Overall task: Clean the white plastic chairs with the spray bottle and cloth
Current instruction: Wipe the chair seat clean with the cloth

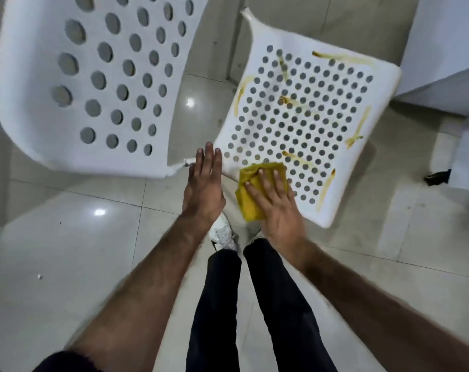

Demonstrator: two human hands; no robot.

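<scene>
**Cloth flat on stained seat**

Right hand [274, 208], fingers straight, presses yellow cloth [254, 191] onto near corner of perforated white chair seat [303, 122]; yellow-brown streaks [343, 59] across seat. Left hand [203, 186] flat, open, empty, beside seat edge. Second white chair [93, 84] at left.

The right hand [279, 208] presses a folded yellow cloth [257, 189] flat against the near corner of a white perforated chair seat [303, 122], fingers straight over the fabric. Yellow-brown streaks [343, 59] mark the seat along its edges and among the holes. The left hand [205, 183] hovers open, fingers together, beside the seat's corner. A second white chair part with larger holes [93, 84] stands to the left above the tiled floor [67, 251]. Dark trousers [270, 304] and a white shoe [222, 234] show below.
</scene>
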